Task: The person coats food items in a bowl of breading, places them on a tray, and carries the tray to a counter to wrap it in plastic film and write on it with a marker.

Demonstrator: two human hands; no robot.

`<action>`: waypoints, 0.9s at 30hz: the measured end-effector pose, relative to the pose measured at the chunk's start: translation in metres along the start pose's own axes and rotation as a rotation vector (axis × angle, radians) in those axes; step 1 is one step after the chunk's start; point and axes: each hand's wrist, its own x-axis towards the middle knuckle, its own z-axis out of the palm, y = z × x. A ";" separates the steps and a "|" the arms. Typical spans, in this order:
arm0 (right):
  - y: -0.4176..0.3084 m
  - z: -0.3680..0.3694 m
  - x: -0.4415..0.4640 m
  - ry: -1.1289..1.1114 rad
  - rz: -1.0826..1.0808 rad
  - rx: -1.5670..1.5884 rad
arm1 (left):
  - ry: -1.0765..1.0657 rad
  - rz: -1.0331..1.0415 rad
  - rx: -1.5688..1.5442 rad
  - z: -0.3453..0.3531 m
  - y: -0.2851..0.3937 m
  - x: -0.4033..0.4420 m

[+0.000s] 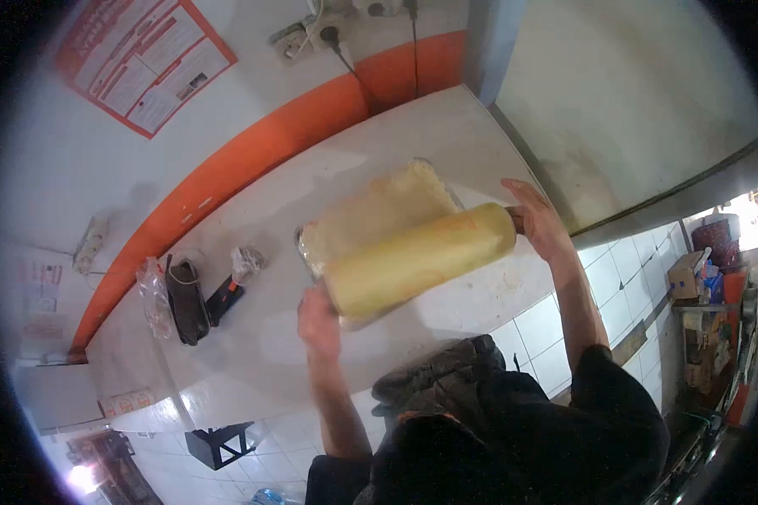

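Observation:
A large yellowish roll of cling film (421, 263) lies slantwise between my two hands, above the near part of a tray. My left hand (318, 324) is closed at the roll's left end, slightly blurred. At the other end, my right hand (541, 225) grips the core, with some fingers stretched past it. Behind the roll is the tray of pale, crumbly-looking food (375, 206), its edges shiny as if under film. The roll hides the tray's near side.
On the white table (253, 370), to the left, lie a dark pouch (187, 301), crumpled clear plastic (153, 296) and a black-handled tool with a plastic-wrapped head (236, 282). Power sockets (290, 42) with cables are on the wall behind. A pale panel (623, 109) stands at the right.

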 end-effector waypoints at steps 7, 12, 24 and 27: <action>-0.008 0.003 0.072 -0.014 0.146 0.150 | 0.002 -0.104 -0.093 -0.009 0.004 0.069; 0.018 0.012 0.096 0.029 -0.141 0.357 | -0.061 -0.053 -0.290 -0.008 0.003 0.117; -0.005 0.049 0.192 -0.069 -0.259 -0.149 | -0.027 -0.210 0.155 0.006 0.024 0.216; 0.003 0.058 0.233 -0.062 -0.278 -0.253 | -0.016 -0.131 0.175 0.002 0.003 0.241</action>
